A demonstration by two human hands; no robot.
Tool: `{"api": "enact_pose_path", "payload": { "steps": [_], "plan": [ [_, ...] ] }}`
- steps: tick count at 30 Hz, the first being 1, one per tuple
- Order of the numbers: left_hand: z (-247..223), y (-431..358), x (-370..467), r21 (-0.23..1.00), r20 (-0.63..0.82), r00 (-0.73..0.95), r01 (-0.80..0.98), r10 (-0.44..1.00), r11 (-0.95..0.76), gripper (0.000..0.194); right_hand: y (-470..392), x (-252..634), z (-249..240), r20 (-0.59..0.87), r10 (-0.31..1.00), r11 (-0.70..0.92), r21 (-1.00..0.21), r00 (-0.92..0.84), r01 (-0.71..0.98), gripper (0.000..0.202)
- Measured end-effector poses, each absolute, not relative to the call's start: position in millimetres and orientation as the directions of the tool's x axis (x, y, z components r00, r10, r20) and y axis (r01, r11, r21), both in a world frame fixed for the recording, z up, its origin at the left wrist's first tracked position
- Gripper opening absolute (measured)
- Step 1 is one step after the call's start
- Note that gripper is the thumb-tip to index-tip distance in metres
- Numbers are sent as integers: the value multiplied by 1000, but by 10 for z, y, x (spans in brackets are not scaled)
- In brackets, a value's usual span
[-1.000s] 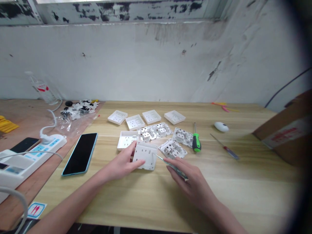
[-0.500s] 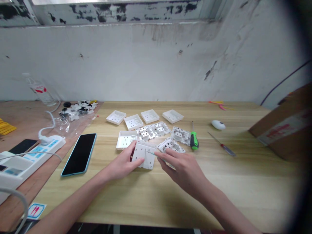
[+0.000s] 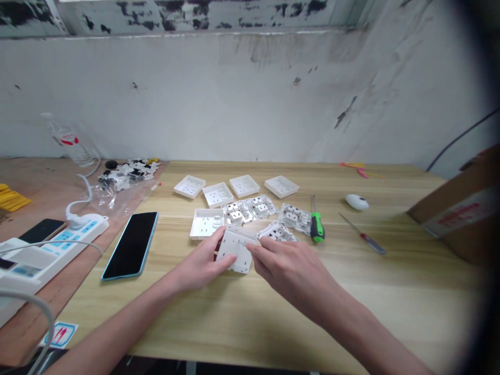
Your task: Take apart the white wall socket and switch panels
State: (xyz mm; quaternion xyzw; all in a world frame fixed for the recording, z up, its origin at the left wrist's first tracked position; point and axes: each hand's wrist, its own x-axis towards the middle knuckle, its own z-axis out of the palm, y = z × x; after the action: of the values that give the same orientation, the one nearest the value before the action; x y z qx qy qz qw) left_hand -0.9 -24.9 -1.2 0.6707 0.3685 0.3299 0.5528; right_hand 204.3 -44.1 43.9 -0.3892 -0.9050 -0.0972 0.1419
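Note:
My left hand (image 3: 201, 265) grips a white square wall socket plate (image 3: 241, 259) by its left edge, thumb on top, tilted above the table. My right hand (image 3: 292, 263) has its fingers pinched round a thin tool (image 3: 242, 243), whose pale narrow tip lies against the plate's face; the fingers cover the rest, so its kind is hidden. Just behind the hands lie several socket inserts (image 3: 296, 217) with metal and white parts. Beside and beyond them sit several white socket covers (image 3: 217, 195), open side up.
A green-black screwdriver (image 3: 317, 227) and a red-handled one (image 3: 373, 242) lie to the right, near a white mouse-like object (image 3: 357, 202) and a cardboard box (image 3: 464, 208). A phone (image 3: 130, 245) and a power strip (image 3: 74, 245) lie left. Small parts (image 3: 127, 174) are heaped at back left.
The whole view has shifted slightly, so things appear a little further right. My right fingers are curled tighter and closer to the plate, and less of the thin tool shows.

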Motion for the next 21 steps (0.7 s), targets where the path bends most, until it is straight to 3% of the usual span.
{"api": "enact_pose_path", "payload": {
  "steps": [5,9,14,21],
  "plan": [
    [-21,-237,-22,985,33,498,129,866,-111,34,-423,2085,431,408,650,681,61,-641,729,18],
    [-17,-246,-21,985,32,497,133,867,-112,36,-418,2096,409,387,649,688,71,-655,723,17],
    [-8,-257,7,987,24,500,127,866,-101,37,-420,2041,495,283,666,686,129,-690,716,13],
    [-25,-262,37,983,50,487,130,872,-129,35,-409,1794,854,16,710,690,180,-704,701,17]
  ]
}}
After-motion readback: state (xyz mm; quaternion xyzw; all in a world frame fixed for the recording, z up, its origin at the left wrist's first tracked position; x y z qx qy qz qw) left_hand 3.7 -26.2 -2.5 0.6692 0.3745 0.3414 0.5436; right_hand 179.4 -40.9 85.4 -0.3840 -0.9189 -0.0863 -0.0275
